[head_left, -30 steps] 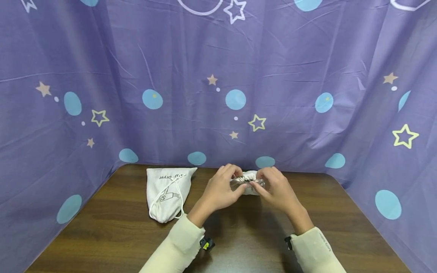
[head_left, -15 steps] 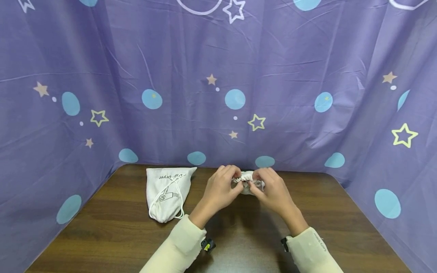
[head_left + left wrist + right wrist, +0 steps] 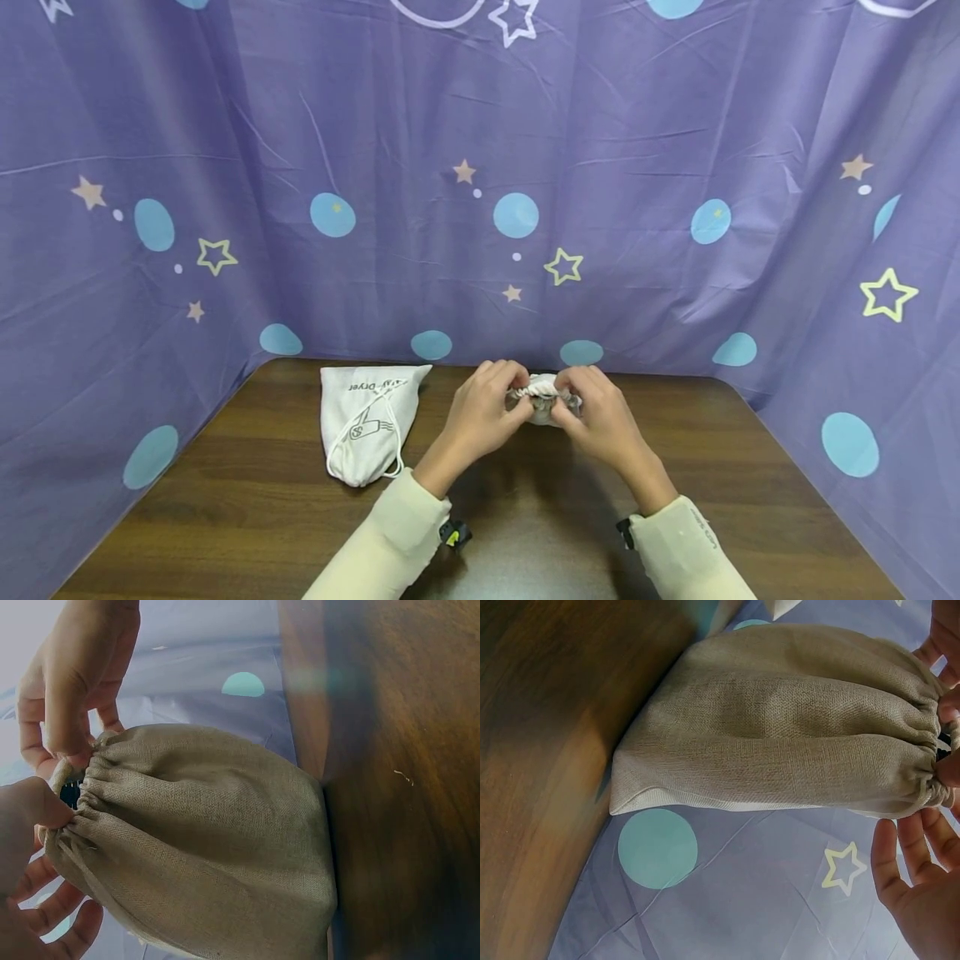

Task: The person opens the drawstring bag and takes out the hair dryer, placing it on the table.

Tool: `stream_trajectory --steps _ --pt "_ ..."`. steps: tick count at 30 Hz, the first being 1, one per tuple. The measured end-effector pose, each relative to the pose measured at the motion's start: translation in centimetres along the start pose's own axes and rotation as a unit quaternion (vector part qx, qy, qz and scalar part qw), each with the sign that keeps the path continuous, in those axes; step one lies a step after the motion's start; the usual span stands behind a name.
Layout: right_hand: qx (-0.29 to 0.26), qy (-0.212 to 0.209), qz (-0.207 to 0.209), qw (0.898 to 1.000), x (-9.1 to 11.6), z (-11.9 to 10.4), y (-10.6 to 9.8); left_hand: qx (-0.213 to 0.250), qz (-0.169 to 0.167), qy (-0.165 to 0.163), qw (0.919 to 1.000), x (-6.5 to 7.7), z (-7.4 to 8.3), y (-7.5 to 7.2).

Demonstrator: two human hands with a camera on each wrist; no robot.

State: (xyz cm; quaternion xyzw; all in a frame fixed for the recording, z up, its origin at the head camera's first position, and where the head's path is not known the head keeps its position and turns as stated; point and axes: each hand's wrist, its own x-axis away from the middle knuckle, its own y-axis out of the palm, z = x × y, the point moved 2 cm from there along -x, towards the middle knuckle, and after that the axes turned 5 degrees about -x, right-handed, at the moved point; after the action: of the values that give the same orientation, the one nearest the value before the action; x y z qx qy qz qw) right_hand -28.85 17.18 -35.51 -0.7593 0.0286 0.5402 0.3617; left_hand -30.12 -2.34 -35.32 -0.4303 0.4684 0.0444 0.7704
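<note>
A beige cloth drawstring bag stands upright on the table, its top gathered into folds. My left hand pinches one side of the gathered mouth between thumb and fingers. On the opposite side, my right hand pinches the rim the same way. Between the thumbs a small gap shows something dark inside; what it is I cannot tell. In the right wrist view the bag looks full and bulging, with its bottom on the table. From the head view, the hands cover much of its rim.
A second white drawstring bag, printed with a hair dryer and lettering, lies flat on the wooden table to the left, its cord looped over it. A purple curtain with stars and blue dots surrounds the table's back and sides.
My right hand has shifted slightly left, nearer the left hand, and my thumbs have changed place on the bag's gathered mouth. The white bag on the left has stayed put.
</note>
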Motion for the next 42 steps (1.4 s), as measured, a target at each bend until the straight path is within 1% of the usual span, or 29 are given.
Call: stream_trajectory --steps 7,12,16,22,27,29,33,37,42 --pt "-0.001 0.005 0.003 1.000 0.0 0.2 -0.1 0.005 0.004 -0.003 1.0000 0.0 -0.2 -0.1" --pt "-0.001 0.007 0.011 1.000 0.1 0.6 -0.2 0.004 0.016 -0.007 0.9998 -0.1 -0.3 -0.5" --pt "0.007 0.014 0.018 1.000 0.1 0.6 -0.2 0.006 0.017 -0.014 0.9997 -0.2 -0.4 -0.8" --pt "0.026 0.030 0.024 0.999 0.0 0.0 0.2 0.011 0.016 -0.018 0.9997 -0.2 -0.4 -0.8" --pt "0.028 0.044 0.027 0.998 -0.1 -0.8 0.5 0.008 0.019 -0.010 0.9997 -0.2 -0.4 -0.8" --pt "0.026 0.043 0.028 0.998 -0.2 -1.0 0.6 0.009 0.023 -0.007 0.9997 -0.3 -0.5 -0.8" --pt "0.015 0.037 0.016 0.999 -0.3 -1.3 0.5 0.012 0.031 -0.005 0.9994 -0.4 -0.6 -0.9" --pt "0.003 0.031 0.000 1.000 -0.4 -1.5 0.5 0.016 0.032 -0.002 0.9994 -0.4 -0.7 -1.0" --pt "0.000 0.034 -0.002 0.999 -0.5 -1.5 0.4 0.024 0.029 0.009 0.9992 -0.4 -0.8 -1.2"
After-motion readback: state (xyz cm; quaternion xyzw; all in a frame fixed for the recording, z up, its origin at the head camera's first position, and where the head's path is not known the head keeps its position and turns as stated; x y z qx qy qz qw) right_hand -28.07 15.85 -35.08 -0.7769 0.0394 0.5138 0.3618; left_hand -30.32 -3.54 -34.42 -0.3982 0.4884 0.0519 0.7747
